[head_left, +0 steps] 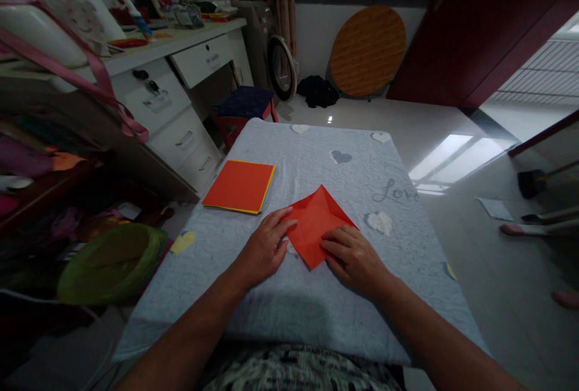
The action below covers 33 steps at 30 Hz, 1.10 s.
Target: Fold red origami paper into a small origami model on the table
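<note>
A sheet of red paper [312,222] lies on the cloth-covered table in front of me, one corner pointing away and creases across it. Its far right edge looks slightly raised. My left hand [266,243] grips the left corner, fingers on top and thumb close to the edge. On the right side, my right hand [355,255] has its curled fingers pressed on the paper, holding that corner; its thumb is partly hidden. A stack of square coloured paper [239,186], red on top with yellow edges below, rests to the far left of my left hand.
A pale blue patterned cloth [316,306] covers the table. Beyond it stand a stool [248,101], a white desk [181,131] with drawers and a washing machine [278,65] with its door ajar. A green basket [113,264] is at left. A round board [368,50] leans on the wall.
</note>
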Motion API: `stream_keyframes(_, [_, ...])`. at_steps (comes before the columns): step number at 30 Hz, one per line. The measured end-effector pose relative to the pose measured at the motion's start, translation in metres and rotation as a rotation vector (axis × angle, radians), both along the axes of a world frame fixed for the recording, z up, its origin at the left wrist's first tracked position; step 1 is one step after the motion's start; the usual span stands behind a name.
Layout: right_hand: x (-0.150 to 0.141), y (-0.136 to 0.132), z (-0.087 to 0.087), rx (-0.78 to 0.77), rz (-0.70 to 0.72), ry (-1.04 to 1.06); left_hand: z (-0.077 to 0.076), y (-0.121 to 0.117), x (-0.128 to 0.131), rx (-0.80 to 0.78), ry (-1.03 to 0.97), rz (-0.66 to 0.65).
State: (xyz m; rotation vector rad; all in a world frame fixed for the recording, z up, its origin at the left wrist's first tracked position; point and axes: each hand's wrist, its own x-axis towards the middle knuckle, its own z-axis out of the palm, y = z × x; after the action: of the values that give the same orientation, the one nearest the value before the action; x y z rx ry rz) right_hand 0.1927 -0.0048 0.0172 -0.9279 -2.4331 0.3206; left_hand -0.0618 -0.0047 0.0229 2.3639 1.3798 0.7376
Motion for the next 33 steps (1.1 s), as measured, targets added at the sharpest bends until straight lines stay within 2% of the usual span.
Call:
stream_keyframes(14, [-0.003,-0.001,0.004,0.061,-0.021,0.022,-0.008,0.006,-0.006,0.033,-0.088,0.103])
stream_keyframes(23, [0.007,0.001,0.003,0.164,-0.061,0.074,-0.005,0.006,-0.004,-0.004,-0.162,0.151])
stream_keyframes(27, [0.006,-0.001,0.006,0.135,-0.060,0.041,-0.007,0.007,-0.005,-0.040,-0.184,0.137])
stream_keyframes(33, [-0.002,-0.005,0.008,0.067,0.042,-0.043,-0.005,0.008,-0.005,-0.058,-0.150,0.154])
